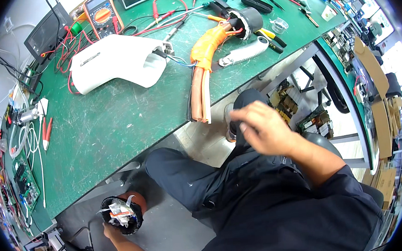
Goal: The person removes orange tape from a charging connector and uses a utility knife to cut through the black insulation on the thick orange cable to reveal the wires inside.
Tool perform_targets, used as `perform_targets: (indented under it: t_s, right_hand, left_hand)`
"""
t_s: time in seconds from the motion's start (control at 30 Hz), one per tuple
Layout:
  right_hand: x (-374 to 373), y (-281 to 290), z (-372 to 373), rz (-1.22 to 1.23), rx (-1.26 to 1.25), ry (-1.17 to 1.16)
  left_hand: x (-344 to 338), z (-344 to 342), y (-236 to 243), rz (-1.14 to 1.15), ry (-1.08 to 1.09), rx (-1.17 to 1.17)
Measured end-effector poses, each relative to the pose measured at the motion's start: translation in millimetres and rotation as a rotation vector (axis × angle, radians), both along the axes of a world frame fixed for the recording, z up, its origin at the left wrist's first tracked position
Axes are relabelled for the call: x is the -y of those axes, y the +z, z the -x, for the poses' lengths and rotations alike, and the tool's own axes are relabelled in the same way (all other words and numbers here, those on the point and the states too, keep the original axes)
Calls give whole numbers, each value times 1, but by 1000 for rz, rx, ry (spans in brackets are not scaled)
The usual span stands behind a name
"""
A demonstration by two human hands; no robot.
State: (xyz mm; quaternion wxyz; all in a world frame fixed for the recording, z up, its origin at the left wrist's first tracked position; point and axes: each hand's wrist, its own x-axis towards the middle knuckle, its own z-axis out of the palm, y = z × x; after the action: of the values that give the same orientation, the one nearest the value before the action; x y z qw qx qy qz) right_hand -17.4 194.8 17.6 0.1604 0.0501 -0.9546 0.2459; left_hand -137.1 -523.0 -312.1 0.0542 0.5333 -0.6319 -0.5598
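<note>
Scratched green workbench (102,128) on grey metal legs (295,66) fills the upper left, pale grey floor (176,231) below it, a second green bench (348,74) at right crowded with cardboard boxes (373,69), bright light, possibly windows, at the far right rim.

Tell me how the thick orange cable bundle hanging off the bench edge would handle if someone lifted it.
The orange cable bundle looks thick, with several heavy cores, so it is probably stiff and heavy for its length. Its ends overhang the green bench, so a push might slide it off. The black connector at its far end would likely drag along.
</note>
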Motion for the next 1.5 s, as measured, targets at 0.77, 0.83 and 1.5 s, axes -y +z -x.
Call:
perform_targets:
  t_s: [0.77,0.83,1.5]
  right_hand:
    - [-128,53,82,-507,-27,151]
    - [-130,57,74,-417,-3,134]
    - [-105,39,16,1214,434,-122]
  left_hand:
    - [-571,-5,371,1003,-1374,-986]
    - [-583,0,363,1067,-1474,-833]
    - [-575,30,402,-123,-1468,-318]
